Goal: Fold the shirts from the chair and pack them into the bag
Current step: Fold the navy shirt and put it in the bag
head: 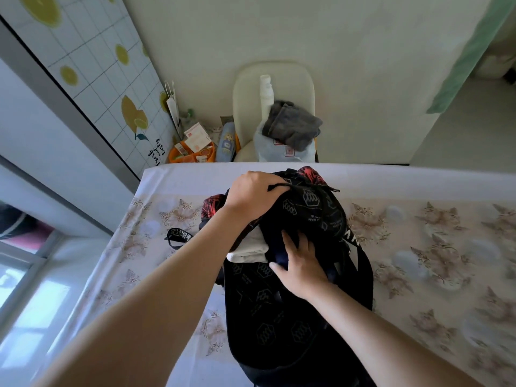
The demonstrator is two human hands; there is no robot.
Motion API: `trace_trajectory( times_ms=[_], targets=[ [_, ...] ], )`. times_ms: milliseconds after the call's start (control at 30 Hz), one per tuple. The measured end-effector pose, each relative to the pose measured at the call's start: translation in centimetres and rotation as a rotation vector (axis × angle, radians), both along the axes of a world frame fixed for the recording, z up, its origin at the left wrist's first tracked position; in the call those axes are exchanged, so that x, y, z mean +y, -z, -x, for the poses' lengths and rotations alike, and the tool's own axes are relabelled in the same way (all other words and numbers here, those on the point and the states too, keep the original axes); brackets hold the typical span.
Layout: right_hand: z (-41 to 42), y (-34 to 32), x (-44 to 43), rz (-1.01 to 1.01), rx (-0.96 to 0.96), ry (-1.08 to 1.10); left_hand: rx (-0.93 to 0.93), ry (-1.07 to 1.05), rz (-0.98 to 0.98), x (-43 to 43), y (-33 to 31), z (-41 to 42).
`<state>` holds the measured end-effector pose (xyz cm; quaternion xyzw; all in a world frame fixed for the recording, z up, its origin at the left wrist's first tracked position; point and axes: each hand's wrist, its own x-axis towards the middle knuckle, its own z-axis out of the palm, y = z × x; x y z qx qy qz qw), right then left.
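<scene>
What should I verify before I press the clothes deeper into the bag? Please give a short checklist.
1. Mouth held open: ok, the left hand grips the top of the black bag.
2. Fully inside: not ok, the white folded shirt sticks out at the opening.
3. Pressing point: ok, the right hand presses on the dark blue garment in the opening.
4. Chair emptied: not ok, a grey garment lies on the chair.
5. Room left inside: cannot tell.

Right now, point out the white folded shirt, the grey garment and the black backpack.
white folded shirt (248,250): head view, exposed folded edge.
grey garment (293,127): head view, crumpled middle.
black backpack (268,328): head view, front panel.
</scene>
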<state>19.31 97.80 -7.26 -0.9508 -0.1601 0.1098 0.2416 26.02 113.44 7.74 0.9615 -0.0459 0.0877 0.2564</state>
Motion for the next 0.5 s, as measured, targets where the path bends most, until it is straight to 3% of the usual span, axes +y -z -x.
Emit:
trace_trajectory(
  times_ms=[200, 367, 500],
  targets=[
    [0.1, 0.8, 0.4, 0.088, -0.062, 0.002, 0.016, 0.015, 0.006, 0.2, -0.2, 0.0],
    [-4.0, -0.5, 2.9, 0.12, 0.047, 0.004, 0.004, 0.028, 0.022, 0.4, -0.1, 0.2],
    [-0.3, 0.5, 2.3, 0.098, -0.171, 0.034, 0.017, 0.013, 0.024, 0.9, -0.3, 0.1]
  ],
)
